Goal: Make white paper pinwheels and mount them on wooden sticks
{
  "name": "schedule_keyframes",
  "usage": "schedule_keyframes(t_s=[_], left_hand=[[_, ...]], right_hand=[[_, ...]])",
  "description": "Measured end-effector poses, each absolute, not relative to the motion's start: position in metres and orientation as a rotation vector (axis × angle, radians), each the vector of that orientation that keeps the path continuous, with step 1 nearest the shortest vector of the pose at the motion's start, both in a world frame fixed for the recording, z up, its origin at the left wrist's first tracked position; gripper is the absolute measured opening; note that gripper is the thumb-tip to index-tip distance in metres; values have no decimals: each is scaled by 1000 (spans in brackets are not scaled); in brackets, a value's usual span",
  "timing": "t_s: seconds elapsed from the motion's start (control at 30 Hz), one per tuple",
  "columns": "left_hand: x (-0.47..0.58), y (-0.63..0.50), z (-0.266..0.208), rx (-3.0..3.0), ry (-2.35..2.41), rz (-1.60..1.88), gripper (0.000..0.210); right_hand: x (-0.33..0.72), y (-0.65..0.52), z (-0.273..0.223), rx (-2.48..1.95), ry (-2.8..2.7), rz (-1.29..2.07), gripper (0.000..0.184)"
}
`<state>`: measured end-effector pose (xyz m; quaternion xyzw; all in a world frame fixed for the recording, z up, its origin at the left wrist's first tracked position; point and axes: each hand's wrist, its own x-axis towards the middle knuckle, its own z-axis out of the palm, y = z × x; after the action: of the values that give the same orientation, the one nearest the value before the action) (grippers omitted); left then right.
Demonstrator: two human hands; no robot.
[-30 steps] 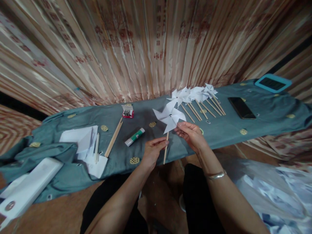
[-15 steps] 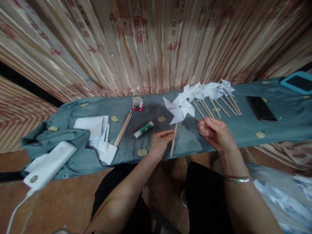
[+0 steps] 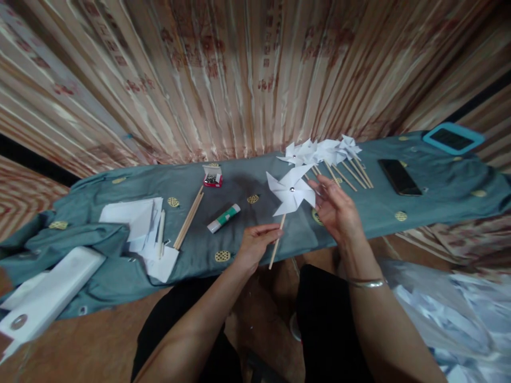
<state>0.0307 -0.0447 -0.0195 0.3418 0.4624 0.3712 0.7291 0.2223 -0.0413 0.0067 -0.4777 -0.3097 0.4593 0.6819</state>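
A white paper pinwheel (image 3: 293,198) with a shiny pin at its centre stands on a thin wooden stick. My left hand (image 3: 255,243) pinches that stick below the blades. Close to the pinwheel's right blade is my right hand (image 3: 333,205), its fingers apart and holding nothing; whether a fingertip touches the paper I cannot tell. Behind it, several finished pinwheels (image 3: 325,150) lie in an overlapping row, sticks pointing toward me. A glue stick (image 3: 224,218) with a green label rests left of my left hand.
On the grey-green cloth (image 3: 275,242) lie a small red box of pins (image 3: 213,177), wooden sticks (image 3: 189,220), paper sheets (image 3: 131,215), a white pen-like stick (image 3: 161,234), a white lamp-like device (image 3: 51,292), a phone (image 3: 400,176) and a blue-framed tablet (image 3: 453,138). A plastic bag (image 3: 443,314) sits at lower right.
My right hand has opened from a closed pinch and come nearer the pinwheel's blades. The blades have turned slightly. My left hand still grips the stick, and the view has shifted right.
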Motion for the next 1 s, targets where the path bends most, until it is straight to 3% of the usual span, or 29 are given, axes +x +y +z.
schedule_keyframes(t_s=[0.33,1.0], left_hand=[[32,-42,-19,730,1007,848,23],[33,-42,-19,716,1018,892,23]], right_hand=[[218,-44,6,-1037,-658,1113,28],[208,-45,4,-1048,-665,1191,30]])
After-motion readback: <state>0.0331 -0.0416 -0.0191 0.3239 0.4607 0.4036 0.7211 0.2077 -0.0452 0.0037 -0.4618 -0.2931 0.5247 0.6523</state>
